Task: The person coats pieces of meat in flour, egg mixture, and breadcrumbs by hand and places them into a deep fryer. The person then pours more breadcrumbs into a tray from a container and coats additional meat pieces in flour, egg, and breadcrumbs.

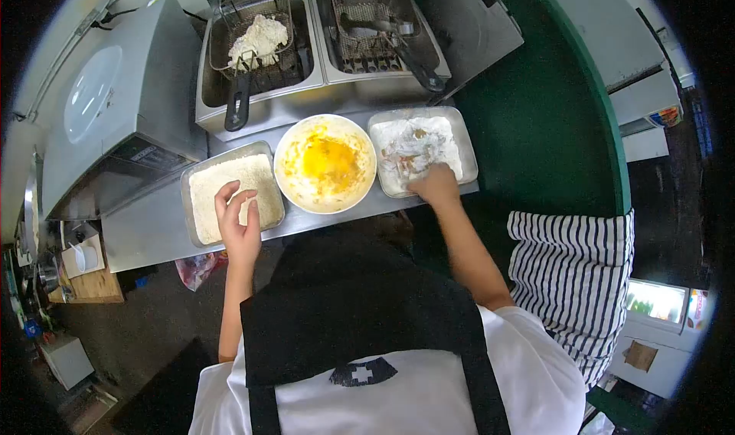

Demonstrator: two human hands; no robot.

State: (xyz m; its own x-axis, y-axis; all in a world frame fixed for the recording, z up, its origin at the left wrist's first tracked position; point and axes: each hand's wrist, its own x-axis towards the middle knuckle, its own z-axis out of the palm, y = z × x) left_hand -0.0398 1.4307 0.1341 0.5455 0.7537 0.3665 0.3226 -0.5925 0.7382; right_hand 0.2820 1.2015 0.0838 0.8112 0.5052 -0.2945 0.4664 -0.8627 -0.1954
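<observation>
My left hand [240,219] hovers over a clear tray of pale crumbs [237,178], its fingers spread and slightly curled, with nothing in them. My right hand [438,186] reaches down into the near edge of a clear tray [468,159] of white flour. Its fingers are bent together, and whatever they grip is hidden. Flour-coated pieces [413,148] lie in that tray; their kind is hard to make out. Between the two trays stands a white bowl [364,188] with yellow beaten egg [328,161] in it.
Behind the bowl is a steel double fryer [321,90]. Its left basket [283,44] holds pale coated food [262,38]; tongs [375,24] lie over the right basket. A metal cabinet [115,98] stands left, a green wall [536,121] right. A striped cloth [570,266] hangs nearby.
</observation>
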